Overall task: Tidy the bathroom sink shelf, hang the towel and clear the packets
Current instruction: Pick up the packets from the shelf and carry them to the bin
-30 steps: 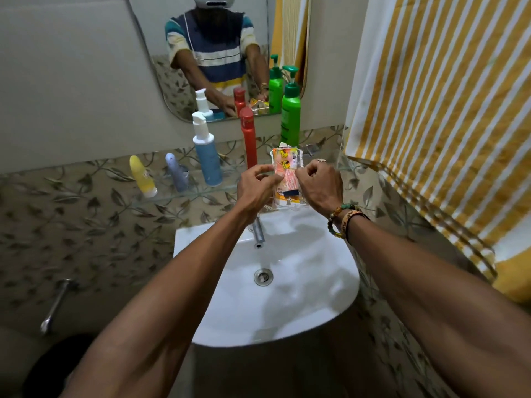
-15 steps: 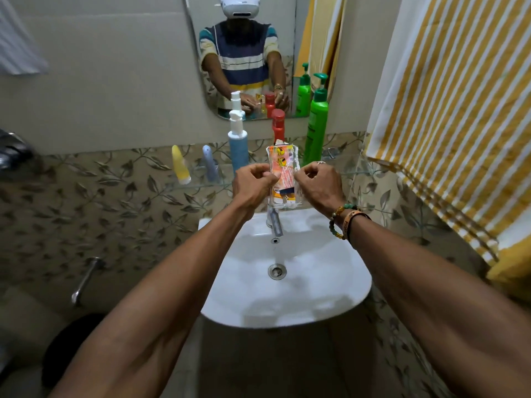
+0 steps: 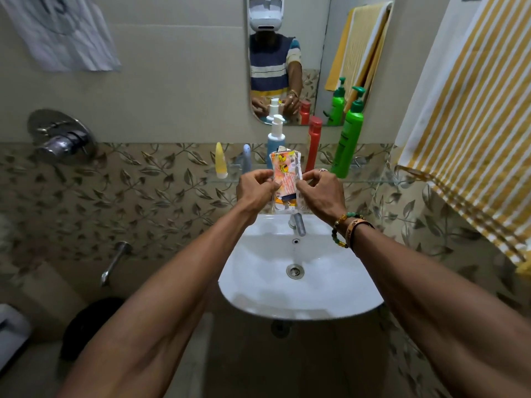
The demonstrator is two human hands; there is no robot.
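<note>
Both hands hold a small stack of orange and yellow packets [image 3: 285, 175] upright above the back of the white sink [image 3: 321, 285]. My left hand [image 3: 255, 189] pinches the stack's left edge and my right hand [image 3: 320, 193] pinches its right edge. Behind them the glass shelf [image 3: 370, 180] carries a yellow tube [image 3: 220, 160], a grey-blue tube [image 3: 246, 158], a blue pump bottle [image 3: 276, 139], a red bottle [image 3: 313, 142] and a green pump bottle [image 3: 349, 136]. A yellow-and-white striped towel [image 3: 471, 119] hangs at the right.
The tap [image 3: 297, 224] sits just below the packets. A mirror [image 3: 290, 53] hangs above the shelf. A shower mixer [image 3: 61, 137] and a spout [image 3: 115, 261] are on the left wall, a dark bin [image 3: 92, 326] stands on the floor lower left, and a pale cloth [image 3: 61, 33] hangs at the upper left.
The view has shifted so the sink and shelf sit further right and the left wall shows more. Both hands stay on the packets in the same pinch.
</note>
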